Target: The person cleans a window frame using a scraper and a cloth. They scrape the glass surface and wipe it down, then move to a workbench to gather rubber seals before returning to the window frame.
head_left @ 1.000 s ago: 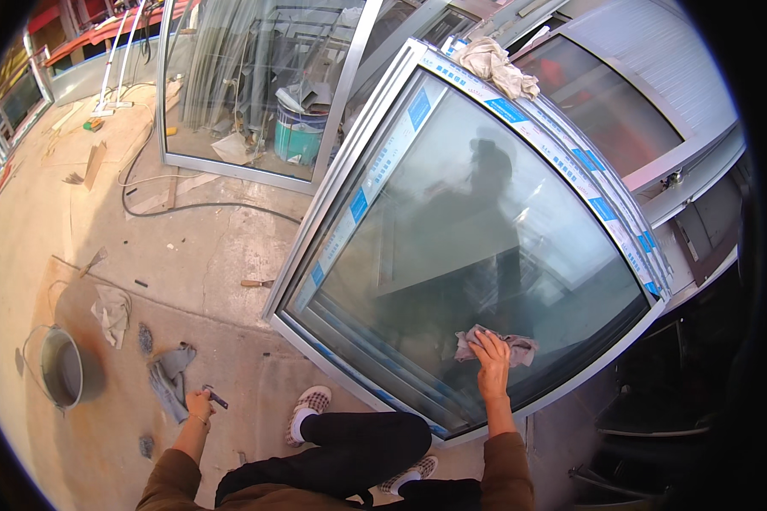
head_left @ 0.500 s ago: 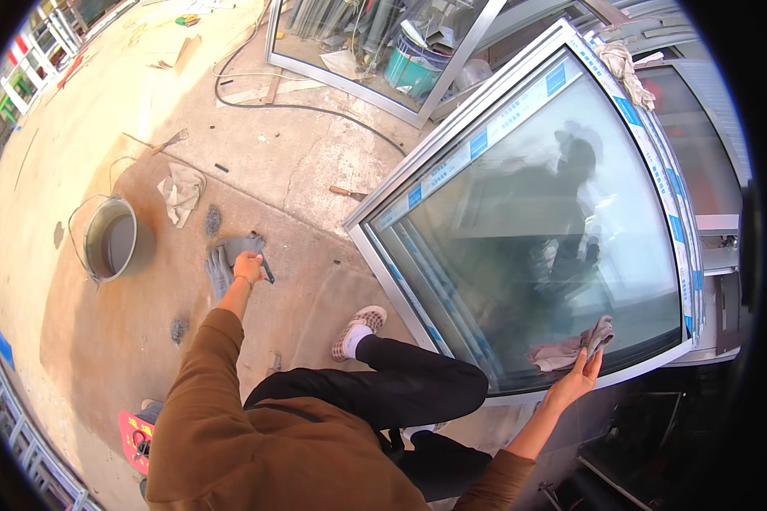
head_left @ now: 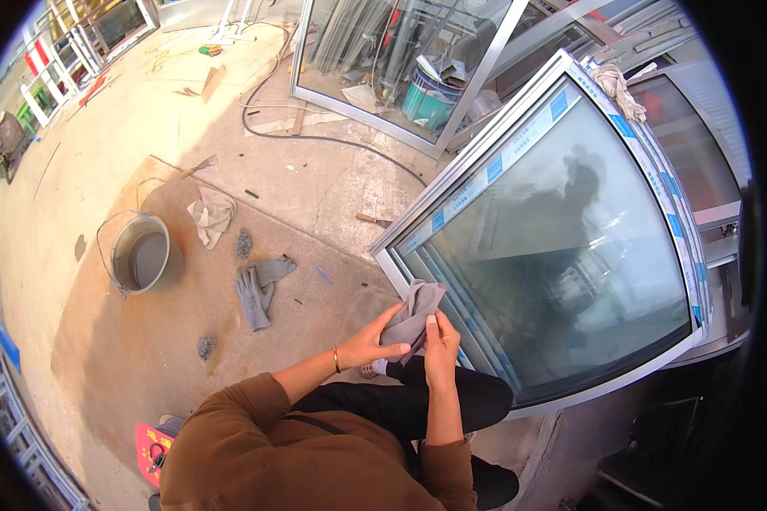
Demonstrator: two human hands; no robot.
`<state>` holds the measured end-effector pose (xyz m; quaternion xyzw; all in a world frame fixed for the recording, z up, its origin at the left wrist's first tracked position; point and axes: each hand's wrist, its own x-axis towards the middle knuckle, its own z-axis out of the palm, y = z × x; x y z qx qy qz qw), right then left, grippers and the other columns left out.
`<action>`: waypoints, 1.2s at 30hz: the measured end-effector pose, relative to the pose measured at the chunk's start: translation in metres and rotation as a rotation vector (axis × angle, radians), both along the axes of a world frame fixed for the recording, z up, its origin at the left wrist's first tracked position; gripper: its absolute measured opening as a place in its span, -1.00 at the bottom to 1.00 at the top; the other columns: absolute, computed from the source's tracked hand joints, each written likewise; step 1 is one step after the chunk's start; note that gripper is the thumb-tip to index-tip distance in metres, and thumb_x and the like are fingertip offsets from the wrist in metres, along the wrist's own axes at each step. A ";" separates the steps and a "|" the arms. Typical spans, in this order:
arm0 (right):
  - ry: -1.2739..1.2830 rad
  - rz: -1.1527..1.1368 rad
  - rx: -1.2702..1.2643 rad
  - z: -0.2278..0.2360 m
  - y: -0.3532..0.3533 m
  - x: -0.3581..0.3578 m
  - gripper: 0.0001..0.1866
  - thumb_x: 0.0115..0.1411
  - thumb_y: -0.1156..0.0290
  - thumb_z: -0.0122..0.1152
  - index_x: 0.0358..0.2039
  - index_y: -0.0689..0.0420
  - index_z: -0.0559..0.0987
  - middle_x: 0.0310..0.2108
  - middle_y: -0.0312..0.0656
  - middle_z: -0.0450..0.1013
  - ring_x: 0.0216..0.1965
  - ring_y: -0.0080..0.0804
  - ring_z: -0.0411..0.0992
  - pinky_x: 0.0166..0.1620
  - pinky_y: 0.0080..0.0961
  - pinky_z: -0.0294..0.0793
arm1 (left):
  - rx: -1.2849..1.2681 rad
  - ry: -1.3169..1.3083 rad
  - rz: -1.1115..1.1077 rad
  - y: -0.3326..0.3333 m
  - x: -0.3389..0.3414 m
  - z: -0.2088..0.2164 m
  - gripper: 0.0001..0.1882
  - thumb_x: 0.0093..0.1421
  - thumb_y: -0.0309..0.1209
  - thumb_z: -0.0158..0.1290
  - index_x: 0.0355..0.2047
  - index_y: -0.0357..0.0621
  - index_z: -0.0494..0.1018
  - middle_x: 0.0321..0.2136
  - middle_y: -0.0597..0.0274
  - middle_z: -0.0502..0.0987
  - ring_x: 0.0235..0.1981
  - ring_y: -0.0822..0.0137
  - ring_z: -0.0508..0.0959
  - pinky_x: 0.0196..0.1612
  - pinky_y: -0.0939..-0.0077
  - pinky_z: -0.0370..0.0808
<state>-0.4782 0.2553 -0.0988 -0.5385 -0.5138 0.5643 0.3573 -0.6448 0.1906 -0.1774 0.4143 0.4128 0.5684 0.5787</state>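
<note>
Cloth (head_left: pixel 414 318) bunched near edge of window (head_left: pixel 520 281).

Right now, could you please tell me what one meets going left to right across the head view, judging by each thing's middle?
Bucket, pale rag, gray glove, left hand, gray cloth, right hand, glass pane.

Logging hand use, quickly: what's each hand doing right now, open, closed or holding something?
Left hand: closed on the grey cloth.
Right hand: closed on the same cloth, pinching its edge.
</note>
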 end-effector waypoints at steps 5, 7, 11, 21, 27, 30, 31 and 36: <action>0.029 0.147 0.148 0.025 -0.022 0.019 -0.52 0.50 0.37 0.20 0.35 0.30 0.49 0.28 0.01 0.49 0.29 -0.22 0.46 0.33 -0.32 0.40 | -0.264 0.041 0.102 0.005 -0.021 -0.032 -0.16 0.23 -0.27 0.39 0.40 -0.28 0.24 0.14 -0.11 0.58 0.16 0.03 0.57 0.23 0.21 0.49; -0.018 -0.012 0.140 0.039 -0.027 0.054 -0.59 0.52 0.38 0.16 0.27 0.29 0.56 0.24 -0.01 0.53 0.21 -0.23 0.54 0.19 -0.33 0.59 | -0.199 0.400 0.235 0.011 -0.048 -0.060 -0.25 0.22 -0.28 0.35 0.34 -0.23 0.30 0.07 -0.18 0.61 0.12 -0.12 0.59 0.20 0.11 0.51; 0.012 -0.269 0.172 0.065 -0.054 0.144 -0.63 0.55 0.29 0.12 0.19 0.27 0.60 0.15 -0.02 0.59 0.07 -0.24 0.63 0.01 -0.34 0.71 | -0.354 0.849 0.405 0.013 -0.099 -0.101 -0.34 0.27 -0.27 0.26 0.31 -0.28 0.36 0.08 -0.35 0.56 0.17 -0.25 0.55 0.22 0.04 0.51; -0.018 -0.906 0.319 0.062 -0.115 0.351 -0.56 0.58 0.07 0.05 0.08 0.19 0.64 -0.04 -0.12 0.67 -0.12 -0.45 0.64 -0.19 -0.56 0.61 | 0.171 1.014 0.183 0.051 0.003 -0.014 -0.36 0.38 -0.16 0.17 0.27 -0.41 0.37 0.26 -0.29 0.42 0.23 -0.23 0.45 0.32 -0.03 0.39; -0.146 -0.870 0.287 -0.018 -0.065 0.403 -0.65 0.57 0.21 0.08 -0.15 0.22 0.69 -0.61 -0.33 0.49 -0.63 -0.65 0.39 -0.56 -0.68 0.31 | 0.742 1.062 -0.099 0.120 0.171 0.094 -0.27 0.41 -0.11 0.15 0.42 -0.28 0.25 0.43 -0.09 0.27 0.45 -0.12 0.25 0.50 -0.15 0.06; -0.073 -0.882 0.159 -0.056 -0.044 0.397 -0.82 0.40 0.50 0.22 -0.09 0.27 0.70 -0.51 -0.30 0.52 -0.52 -0.61 0.46 -0.44 -0.64 0.43 | 0.850 1.325 -0.430 0.155 0.224 0.097 -0.20 0.39 0.00 0.14 0.45 -0.24 0.22 0.47 -0.05 0.23 0.51 -0.05 0.18 0.53 -0.22 -0.07; -0.052 -0.855 0.125 -0.064 -0.038 0.399 -0.79 0.32 0.57 0.26 -0.06 0.29 0.70 -0.47 -0.28 0.55 -0.47 -0.58 0.49 -0.38 -0.60 0.49 | 0.816 1.362 -0.471 0.166 0.230 0.094 -0.19 0.38 0.02 0.14 0.44 -0.24 0.23 0.46 -0.04 0.24 0.51 -0.04 0.19 0.54 -0.21 -0.07; -0.156 -0.652 -0.015 -0.097 0.003 0.418 -0.71 0.22 0.57 0.32 -0.04 0.32 0.69 -0.36 -0.25 0.60 -0.31 -0.52 0.54 -0.17 -0.48 0.55 | 0.635 1.459 -0.631 0.210 0.244 0.083 -0.33 0.35 -0.10 0.20 0.35 -0.18 0.34 0.40 -0.01 0.33 0.45 -0.03 0.28 0.51 -0.21 0.06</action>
